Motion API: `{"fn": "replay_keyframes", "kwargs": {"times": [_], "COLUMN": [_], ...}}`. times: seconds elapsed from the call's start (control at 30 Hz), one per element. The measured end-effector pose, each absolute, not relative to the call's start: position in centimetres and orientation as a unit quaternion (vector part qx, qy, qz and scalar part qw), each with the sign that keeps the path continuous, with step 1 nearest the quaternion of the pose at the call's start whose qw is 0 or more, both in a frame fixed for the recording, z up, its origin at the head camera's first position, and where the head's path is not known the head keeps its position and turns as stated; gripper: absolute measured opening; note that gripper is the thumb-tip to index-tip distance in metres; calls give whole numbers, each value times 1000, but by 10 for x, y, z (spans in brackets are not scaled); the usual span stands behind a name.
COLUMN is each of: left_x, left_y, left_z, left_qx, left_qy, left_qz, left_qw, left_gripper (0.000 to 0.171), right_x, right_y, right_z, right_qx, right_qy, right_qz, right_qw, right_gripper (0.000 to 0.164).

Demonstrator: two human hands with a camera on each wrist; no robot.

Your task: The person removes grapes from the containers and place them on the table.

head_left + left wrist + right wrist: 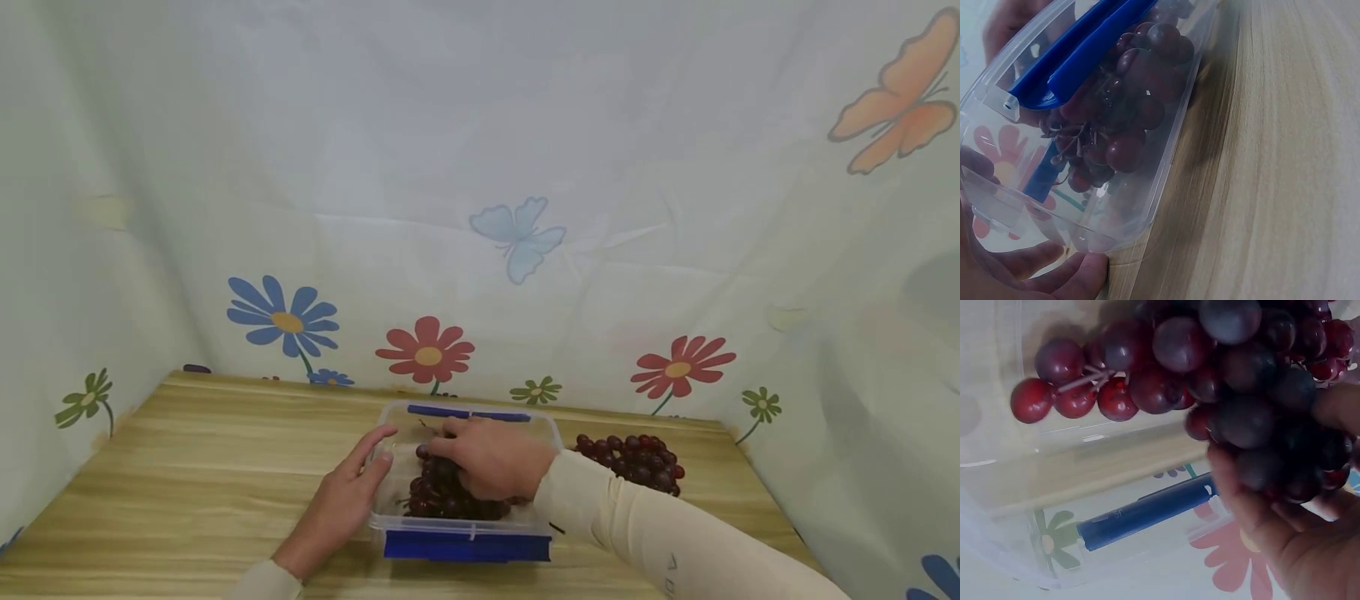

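Right hand [491,458] down inside the clear plastic container [393,521], fingers curled round a bunch of dark red grapes [442,493] lying in it. Left hand [347,492] flat against the container's left wall, fingers straight, gripping nothing. Container near the front edge of the wooden table [187,467], blue clips [467,546] on its near and far sides. Second bunch of grapes [633,460] loose on the table just right of the container. Flower-and-butterfly cloth [480,208] behind and to both sides.

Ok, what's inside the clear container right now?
A bunch of red grapes, gripped by the right hand inside the clear container. That hand hides the grapes beneath it.
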State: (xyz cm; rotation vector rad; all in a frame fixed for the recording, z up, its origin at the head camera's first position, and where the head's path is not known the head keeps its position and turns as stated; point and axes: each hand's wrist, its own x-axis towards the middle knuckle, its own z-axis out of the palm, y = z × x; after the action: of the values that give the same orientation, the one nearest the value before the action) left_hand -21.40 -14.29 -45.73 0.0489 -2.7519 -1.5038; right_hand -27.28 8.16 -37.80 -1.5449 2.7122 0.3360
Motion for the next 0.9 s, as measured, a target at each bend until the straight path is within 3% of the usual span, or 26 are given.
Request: {"fn": "replay_keyframes", "kwargs": {"times": [0.23,0.5,0.7,0.9], "left_x": [-214,-215,-215,-213], "left_y": [-143,-143,-143,-144], "left_z": [-457,-457,-459,-461], "left_qx": [25,23,22,22], "left_qy": [-873,-870,-860,-862], "left_qz": [-487,-491,-509,-506], "left_qw": [-12,-13,-12,-10], "left_gripper": [47,47,48,47], "right_x": [-280,-288,-288,-282], "right_y": [73,69,71,76], "right_z": [-384,-392,-394,-391], "right_qx": [-438,-468,-520,-540], "right_qy": [886,872,838,814], "right_qz": [146,135,167,199], "right_qw": [35,56,-10,-75], "right_gripper": [50,55,34,32]}}
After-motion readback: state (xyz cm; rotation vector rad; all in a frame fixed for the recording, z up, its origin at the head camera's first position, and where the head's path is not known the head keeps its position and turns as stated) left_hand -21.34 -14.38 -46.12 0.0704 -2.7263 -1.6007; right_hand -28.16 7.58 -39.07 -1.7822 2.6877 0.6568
